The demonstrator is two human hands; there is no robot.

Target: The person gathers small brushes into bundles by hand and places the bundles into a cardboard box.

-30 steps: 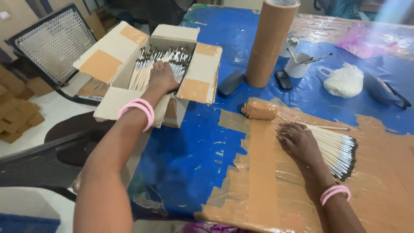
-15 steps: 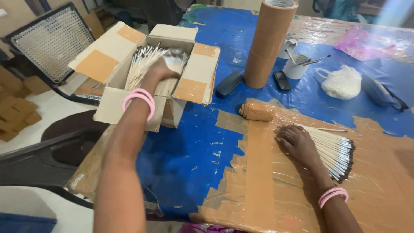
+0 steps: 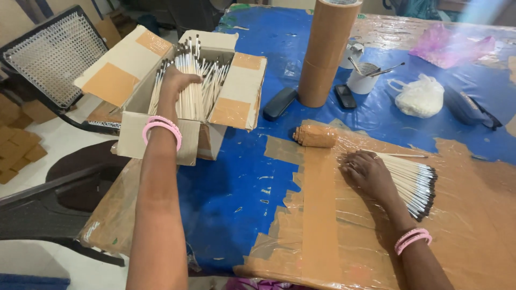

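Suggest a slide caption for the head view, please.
Left hand grasps brushes in a cardboard box; right hand rests on a brush row.

The left hand (image 3: 180,81) covers part of the brush bundle (image 3: 194,80) in the cardboard box (image 3: 156,142); its fingertips are buried among the handles, so the grip cannot be determined. The lower ends of those brushes sit below the box wall. The right hand (image 3: 371,174) hides the handle ends of the brushes on the tabletop (image 3: 236,188). The tall cardboard tube (image 3: 327,51) is cut off by the top edge. The small tools in the white cup (image 3: 363,79) are too small to identify.
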